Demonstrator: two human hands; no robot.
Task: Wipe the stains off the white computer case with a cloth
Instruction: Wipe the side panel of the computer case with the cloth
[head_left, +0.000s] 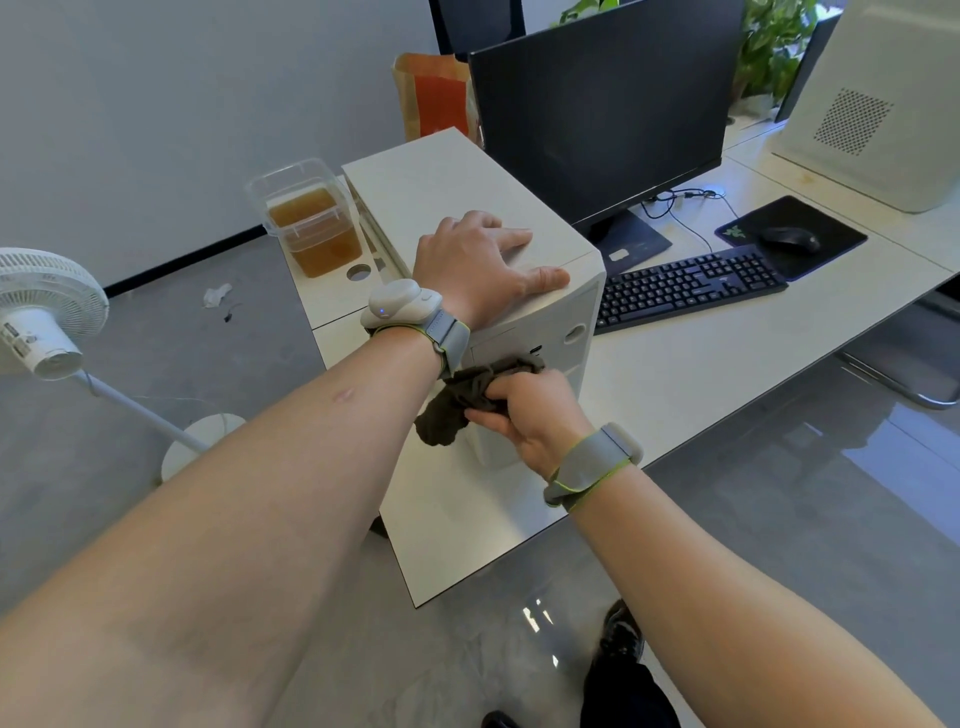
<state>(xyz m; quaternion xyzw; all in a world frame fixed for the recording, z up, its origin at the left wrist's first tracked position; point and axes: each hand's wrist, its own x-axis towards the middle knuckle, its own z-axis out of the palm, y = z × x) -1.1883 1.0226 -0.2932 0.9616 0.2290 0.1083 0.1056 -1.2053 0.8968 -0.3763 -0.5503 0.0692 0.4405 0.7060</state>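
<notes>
Olive-drab cloth (457, 400) is bunched in your right hand (530, 415), its grip curled round it, pressed to the front face of the white computer case (457, 187). Above that grip, your left hand (483, 265) lies flat, fingers spread, on the case top.

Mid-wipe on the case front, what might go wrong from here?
The right hand rubs the cloth right beside the front ports; fibres or damp might get in. The white computer case stands near the desk corner, steadied only by the left hand; hard pushes might shift it toward the tub of brown liquid.
</notes>
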